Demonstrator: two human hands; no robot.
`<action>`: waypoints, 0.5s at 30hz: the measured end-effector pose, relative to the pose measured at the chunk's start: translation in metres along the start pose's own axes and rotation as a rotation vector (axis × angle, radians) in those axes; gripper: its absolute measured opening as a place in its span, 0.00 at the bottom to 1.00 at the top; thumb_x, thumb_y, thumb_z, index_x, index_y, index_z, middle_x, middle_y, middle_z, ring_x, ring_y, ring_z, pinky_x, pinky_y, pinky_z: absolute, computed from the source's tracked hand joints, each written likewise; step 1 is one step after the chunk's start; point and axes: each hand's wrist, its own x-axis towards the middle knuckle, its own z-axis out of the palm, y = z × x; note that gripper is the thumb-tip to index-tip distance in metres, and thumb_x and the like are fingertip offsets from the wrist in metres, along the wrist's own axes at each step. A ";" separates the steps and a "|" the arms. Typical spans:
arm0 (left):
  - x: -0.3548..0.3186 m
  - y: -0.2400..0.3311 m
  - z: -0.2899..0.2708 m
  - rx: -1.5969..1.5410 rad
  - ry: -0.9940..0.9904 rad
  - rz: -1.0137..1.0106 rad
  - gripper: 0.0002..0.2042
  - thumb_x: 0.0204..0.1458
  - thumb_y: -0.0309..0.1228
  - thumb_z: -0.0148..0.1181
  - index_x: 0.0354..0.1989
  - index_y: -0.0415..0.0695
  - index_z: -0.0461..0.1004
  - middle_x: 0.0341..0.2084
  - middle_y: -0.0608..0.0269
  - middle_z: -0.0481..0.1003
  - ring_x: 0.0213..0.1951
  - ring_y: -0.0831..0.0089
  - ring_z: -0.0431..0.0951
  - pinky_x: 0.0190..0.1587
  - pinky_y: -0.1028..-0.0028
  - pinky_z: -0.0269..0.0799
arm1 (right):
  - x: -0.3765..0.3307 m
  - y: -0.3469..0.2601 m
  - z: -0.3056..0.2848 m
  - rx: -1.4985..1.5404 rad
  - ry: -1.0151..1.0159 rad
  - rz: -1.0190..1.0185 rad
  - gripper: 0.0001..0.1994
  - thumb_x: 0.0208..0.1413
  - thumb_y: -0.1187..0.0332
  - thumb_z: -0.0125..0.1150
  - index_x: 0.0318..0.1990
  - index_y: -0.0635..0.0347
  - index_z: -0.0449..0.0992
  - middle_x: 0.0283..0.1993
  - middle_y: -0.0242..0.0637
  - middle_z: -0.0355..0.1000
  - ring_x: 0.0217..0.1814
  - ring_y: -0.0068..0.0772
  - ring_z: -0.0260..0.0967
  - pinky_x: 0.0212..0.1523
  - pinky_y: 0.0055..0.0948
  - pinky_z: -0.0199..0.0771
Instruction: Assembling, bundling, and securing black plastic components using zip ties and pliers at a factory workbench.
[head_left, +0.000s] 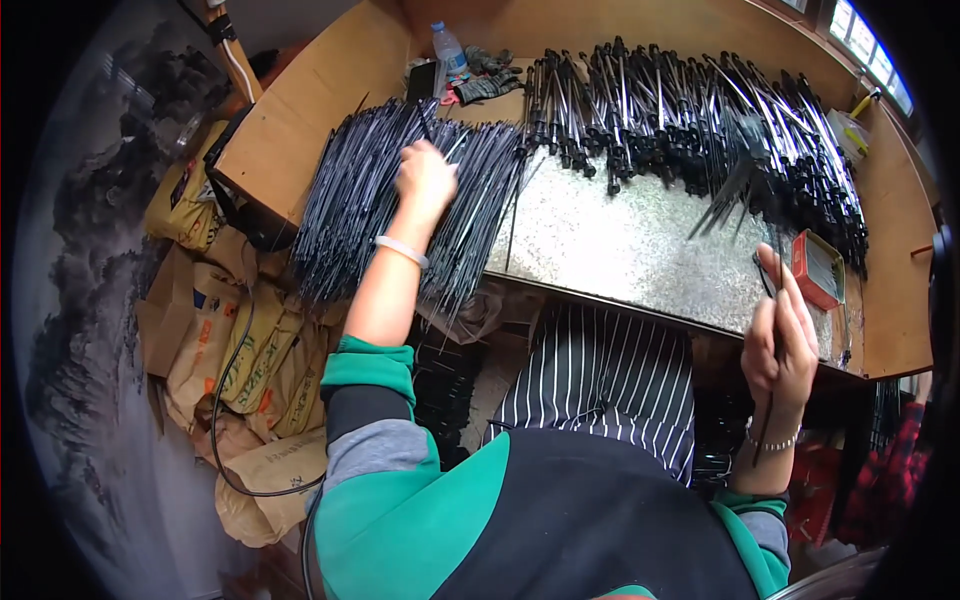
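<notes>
The left hand [425, 180] rests with its fingers curled down onto a heap of thin dark metal rods [370, 200] at the left end of the desk [620, 240], though a grip cannot be told. The right hand [778, 340], at the desk's near right edge, has its fingers closed on one slim dark rod [772, 400] held upright; the desk top is speckled grey sheet metal

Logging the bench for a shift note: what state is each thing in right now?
Left hand: resting on the pile of thin dark metal rods.
Right hand: closed around one thin dark rod.
Clear plastic bottle: upright, capped.
Small orange tray: open, on the speckled benchtop.
</notes>
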 end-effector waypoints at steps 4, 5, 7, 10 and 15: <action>0.019 -0.024 0.002 0.016 -0.153 -0.049 0.12 0.47 0.29 0.52 0.35 0.35 0.75 0.39 0.42 0.73 0.44 0.50 0.74 0.46 0.59 0.71 | 0.019 0.012 -0.015 -0.018 0.007 0.033 0.19 0.63 0.69 0.33 0.60 0.67 0.53 0.15 0.27 0.53 0.08 0.10 0.39 0.06 0.11 0.44; 0.022 -0.026 0.000 0.030 -0.109 -0.071 0.11 0.46 0.27 0.50 0.32 0.36 0.77 0.38 0.42 0.74 0.44 0.50 0.74 0.47 0.59 0.70 | 0.021 0.012 -0.014 -0.025 0.024 0.037 0.19 0.63 0.70 0.33 0.60 0.65 0.54 0.16 0.27 0.54 0.08 0.10 0.40 0.06 0.11 0.44; 0.022 -0.021 -0.016 0.104 -0.074 -0.033 0.11 0.45 0.27 0.50 0.32 0.38 0.78 0.36 0.42 0.75 0.42 0.49 0.75 0.45 0.58 0.71 | 0.025 0.014 -0.014 -0.059 0.053 0.032 0.18 0.63 0.70 0.35 0.59 0.64 0.55 0.17 0.28 0.56 0.08 0.10 0.42 0.07 0.11 0.45; 0.018 -0.024 -0.043 0.147 0.154 0.033 0.10 0.48 0.29 0.49 0.32 0.41 0.77 0.32 0.47 0.76 0.36 0.50 0.77 0.39 0.58 0.73 | 0.031 0.024 -0.016 -0.091 0.008 -0.015 0.17 0.63 0.72 0.37 0.58 0.63 0.56 0.20 0.30 0.61 0.10 0.10 0.45 0.08 0.10 0.48; -0.013 -0.002 -0.072 -0.243 0.541 0.355 0.09 0.54 0.31 0.50 0.32 0.39 0.74 0.25 0.55 0.76 0.27 0.62 0.77 0.31 0.66 0.72 | 0.036 0.034 -0.028 -0.109 -0.049 -0.106 0.16 0.63 0.71 0.36 0.57 0.64 0.58 0.31 0.41 0.70 0.20 0.16 0.62 0.20 0.14 0.65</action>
